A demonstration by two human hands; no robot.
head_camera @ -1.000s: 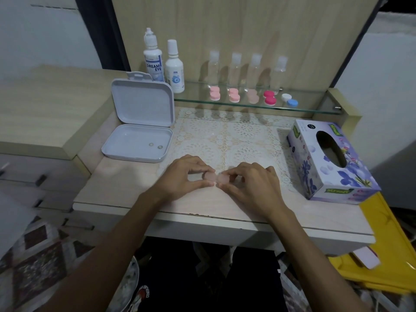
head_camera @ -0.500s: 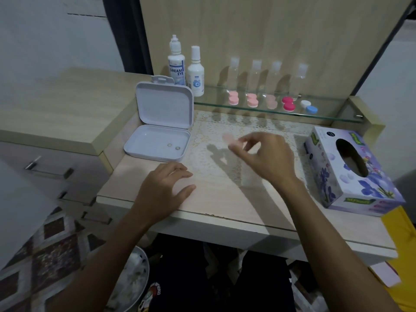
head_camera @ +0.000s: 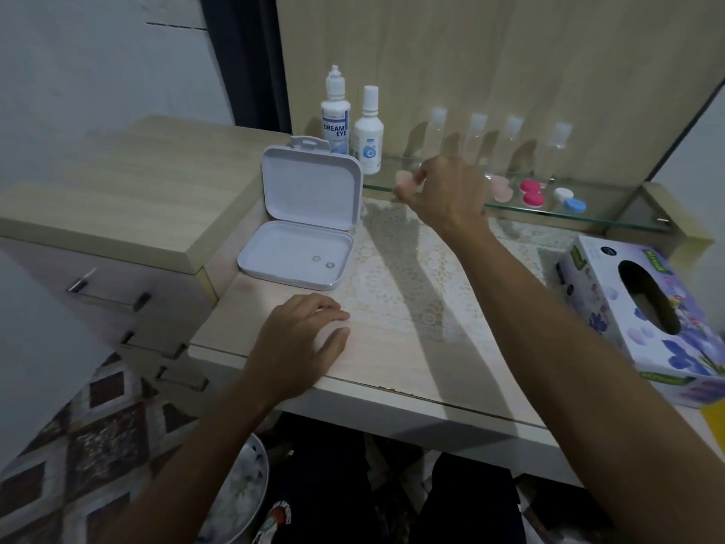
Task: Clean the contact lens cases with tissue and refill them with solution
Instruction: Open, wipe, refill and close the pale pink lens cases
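We are pinching a pale pink lens case [head_camera: 404, 181] between the thumb and fingertips of our right hand [head_camera: 447, 194], holding it at the near edge of the glass shelf [head_camera: 588, 214], just right of the white hinged box [head_camera: 310, 214]. The picture is blurring here, so we cannot tell whether the case is touching the glass or hanging just above it. Our left hand [head_camera: 302, 339] is gripping nothing; it is lying on the table [head_camera: 392, 363] with the fingers loosely curled.

We are judging the case to be very light, stiff plastic, smooth and rather slippery, all the more so if solution is wetting it. It is looking like a twin-well piece, so we are favouring a hold across the narrow bridge or by the rims of the caps, keeping it level so that nothing inside is spilling. It is small enough to skate on the glass, so setting it down calls for a soft touch.

Further right on the shelf, another pale pink case [head_camera: 501, 189], a magenta case [head_camera: 530, 192] and a white and blue case [head_camera: 569, 200] are sitting in a row. The solution bottles [head_camera: 368, 139] are standing at the shelf's left end, and the tissue box [head_camera: 643, 320] is lying on the table to our right.
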